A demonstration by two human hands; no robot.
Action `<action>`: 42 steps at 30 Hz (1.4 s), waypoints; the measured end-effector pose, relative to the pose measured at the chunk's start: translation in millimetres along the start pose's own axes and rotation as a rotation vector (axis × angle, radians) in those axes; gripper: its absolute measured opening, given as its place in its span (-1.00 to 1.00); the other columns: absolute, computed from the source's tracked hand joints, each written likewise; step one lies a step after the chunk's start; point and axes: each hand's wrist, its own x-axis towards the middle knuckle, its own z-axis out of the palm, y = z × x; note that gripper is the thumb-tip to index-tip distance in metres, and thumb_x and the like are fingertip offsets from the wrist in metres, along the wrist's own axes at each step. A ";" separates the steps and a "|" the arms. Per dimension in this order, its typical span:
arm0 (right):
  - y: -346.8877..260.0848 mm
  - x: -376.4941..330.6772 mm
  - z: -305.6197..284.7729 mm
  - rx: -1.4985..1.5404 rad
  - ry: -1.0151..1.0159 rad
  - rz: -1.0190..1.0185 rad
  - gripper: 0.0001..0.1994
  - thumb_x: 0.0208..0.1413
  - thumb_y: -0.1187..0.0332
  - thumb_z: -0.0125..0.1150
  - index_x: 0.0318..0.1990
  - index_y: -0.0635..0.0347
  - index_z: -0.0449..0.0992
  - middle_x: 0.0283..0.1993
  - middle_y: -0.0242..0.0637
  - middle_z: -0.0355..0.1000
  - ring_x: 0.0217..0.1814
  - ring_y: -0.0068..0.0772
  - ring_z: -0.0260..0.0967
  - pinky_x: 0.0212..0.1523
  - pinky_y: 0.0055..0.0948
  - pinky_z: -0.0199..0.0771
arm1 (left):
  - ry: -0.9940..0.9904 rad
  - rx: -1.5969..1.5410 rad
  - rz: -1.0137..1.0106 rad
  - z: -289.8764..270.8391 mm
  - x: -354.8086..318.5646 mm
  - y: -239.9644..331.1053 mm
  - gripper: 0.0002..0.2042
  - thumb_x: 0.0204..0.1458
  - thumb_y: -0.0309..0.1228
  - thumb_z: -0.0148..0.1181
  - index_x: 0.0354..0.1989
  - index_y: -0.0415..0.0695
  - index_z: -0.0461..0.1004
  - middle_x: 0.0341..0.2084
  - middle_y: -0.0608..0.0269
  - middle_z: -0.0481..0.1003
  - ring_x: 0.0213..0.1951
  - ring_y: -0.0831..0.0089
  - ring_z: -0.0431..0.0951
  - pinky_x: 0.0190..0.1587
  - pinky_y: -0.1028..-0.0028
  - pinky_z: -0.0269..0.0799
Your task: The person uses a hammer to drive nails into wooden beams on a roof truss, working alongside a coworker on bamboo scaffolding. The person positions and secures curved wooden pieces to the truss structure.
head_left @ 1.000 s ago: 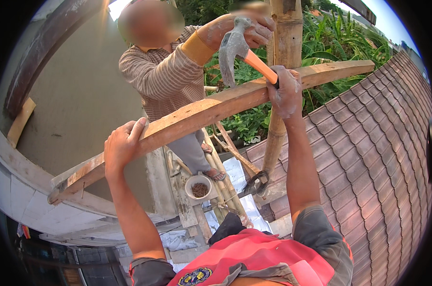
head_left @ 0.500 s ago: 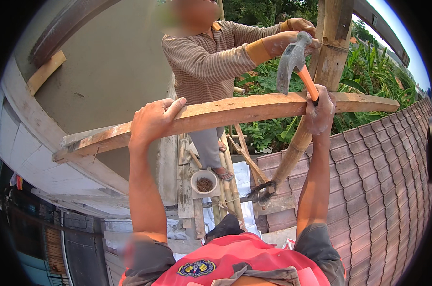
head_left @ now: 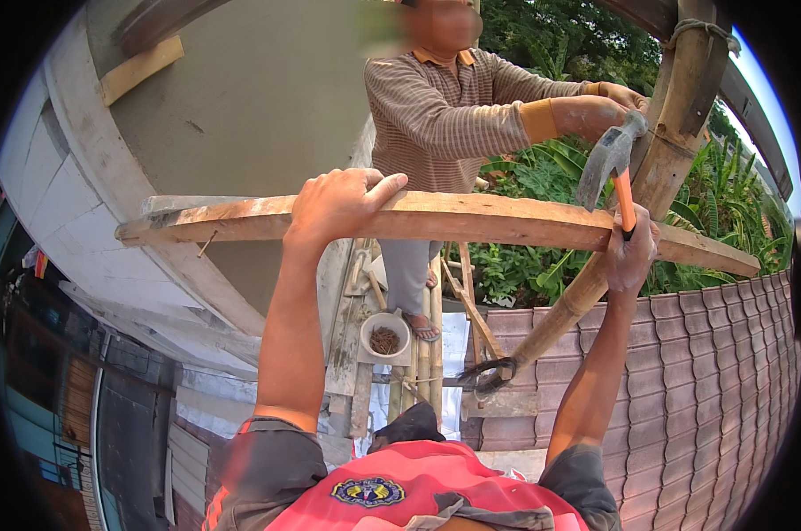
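Wooden plank [head_left: 471, 219] under left hand [head_left: 337, 205] grip, hammer [head_left: 614, 168] in right hand [head_left: 628, 257]

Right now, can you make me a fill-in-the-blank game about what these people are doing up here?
1. The left hand grips a long wooden ____.
2. The right hand holds a hammer with an ____ handle.
3. The other person wears a ____ shirt.
4. The small white bowl below holds rusty ____.

Missing words: plank; orange; striped; nails
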 end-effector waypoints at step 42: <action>4.3 4.8 0.0 -0.012 0.067 -0.098 -0.66 0.10 0.54 0.44 0.01 0.09 0.52 -0.34 -0.29 0.59 -0.15 -0.11 0.62 0.22 -0.14 0.38 | -0.029 -0.016 -0.001 -3.7 -0.4 11.0 -0.32 0.34 0.27 -0.07 -0.08 -0.11 0.74 -0.31 -0.07 0.69 -0.16 -0.06 0.70 -0.03 0.14 0.52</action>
